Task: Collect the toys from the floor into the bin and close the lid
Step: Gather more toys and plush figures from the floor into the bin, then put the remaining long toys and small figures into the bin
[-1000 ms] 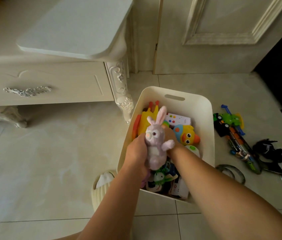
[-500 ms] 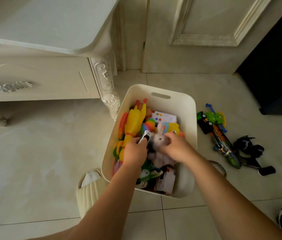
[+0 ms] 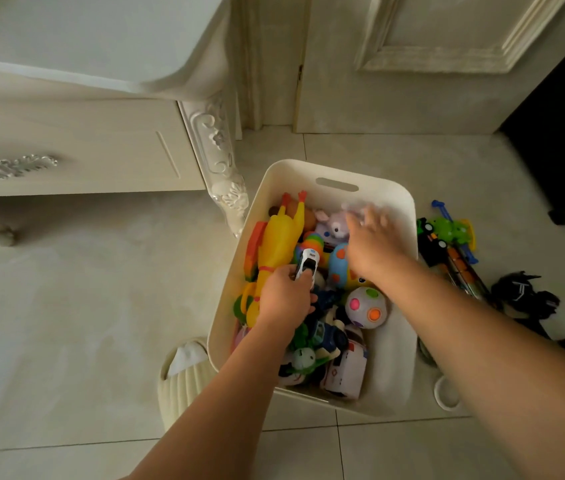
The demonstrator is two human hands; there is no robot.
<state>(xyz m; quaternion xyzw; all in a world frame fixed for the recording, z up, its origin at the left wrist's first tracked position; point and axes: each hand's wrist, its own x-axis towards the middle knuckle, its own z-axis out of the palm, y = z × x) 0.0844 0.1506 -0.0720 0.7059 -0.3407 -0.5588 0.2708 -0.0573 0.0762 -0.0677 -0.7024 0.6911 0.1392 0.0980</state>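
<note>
left hand (image 3: 284,299): bare | right hand (image 3: 373,245): bare | forearms (image 3: 225,393): bare to frame edge

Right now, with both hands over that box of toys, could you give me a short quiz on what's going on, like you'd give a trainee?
1. On which side of the bin does the green toy lie on the floor?
2. True or false: the left hand grips the white toy car.
3. The purple rabbit lies: A on the floor; B in the bin; C in the left hand.
Key: 1 right; 2 true; 3 B.
</note>
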